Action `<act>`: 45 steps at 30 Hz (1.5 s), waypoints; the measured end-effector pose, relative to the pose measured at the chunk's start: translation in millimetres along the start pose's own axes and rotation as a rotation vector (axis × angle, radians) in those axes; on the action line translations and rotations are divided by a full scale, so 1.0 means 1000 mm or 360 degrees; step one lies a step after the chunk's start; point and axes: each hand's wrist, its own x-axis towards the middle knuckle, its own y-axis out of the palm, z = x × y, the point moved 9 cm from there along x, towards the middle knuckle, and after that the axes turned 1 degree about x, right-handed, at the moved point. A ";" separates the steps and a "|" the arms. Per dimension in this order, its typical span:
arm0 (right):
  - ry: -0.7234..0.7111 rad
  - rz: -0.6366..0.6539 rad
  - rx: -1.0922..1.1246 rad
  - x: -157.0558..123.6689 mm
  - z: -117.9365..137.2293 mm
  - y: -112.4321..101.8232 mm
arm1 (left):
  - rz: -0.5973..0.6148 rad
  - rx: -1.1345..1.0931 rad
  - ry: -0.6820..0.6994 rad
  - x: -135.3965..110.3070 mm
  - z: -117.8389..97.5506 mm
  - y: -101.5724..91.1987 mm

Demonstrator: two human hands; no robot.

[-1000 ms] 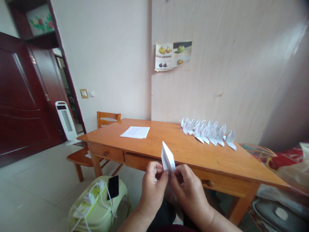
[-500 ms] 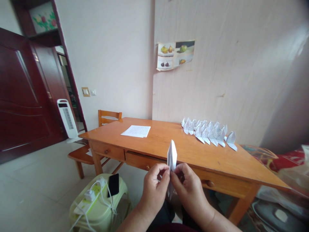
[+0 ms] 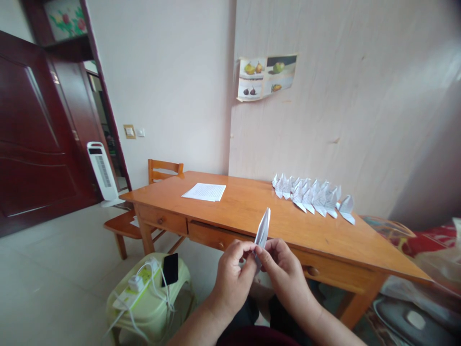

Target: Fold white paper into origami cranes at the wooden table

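Note:
A narrow piece of folded paper (image 3: 262,228) stands up between my two hands, its tip leaning a little to the right. My left hand (image 3: 234,271) pinches its left side near the lower part. From the other side my right hand (image 3: 283,269) grips it, with the thumb pressed on the fold. The fingers partly cover the lower end of the paper. On the table's right side several similar folded paper pieces (image 3: 317,197) stand in rows, and a single one (image 3: 346,209) stands at their right end.
A stack of written sheets (image 3: 205,191) lies on the wooden table (image 3: 241,197). Left of my hands, a pale green stool (image 3: 182,269) holds a power strip (image 3: 133,293) with white cables and a black phone (image 3: 170,269). A chair (image 3: 165,167) stands behind the table's left end.
The folded paper has tilted from nearly upright toward the right, and less of its lower end shows. My right thumb has moved up slightly onto the fold. The camera view has shifted a little.

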 end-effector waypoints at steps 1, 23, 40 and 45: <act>0.0017 0.0000 0.0008 0.000 -0.002 0.000 | -0.0004 0.0019 0.0004 0.000 0.000 0.000; 0.0019 -0.0009 -0.0050 0.001 -0.005 -0.007 | -0.0054 -0.0252 -0.0256 -0.002 0.020 0.002; 0.0258 0.0131 0.0365 -0.002 -0.021 -0.010 | -0.0138 -0.0238 -0.0363 0.001 0.022 -0.005; 0.0312 0.0231 0.0510 -0.005 -0.023 -0.003 | -0.0027 -0.0606 -0.0534 0.000 0.030 0.005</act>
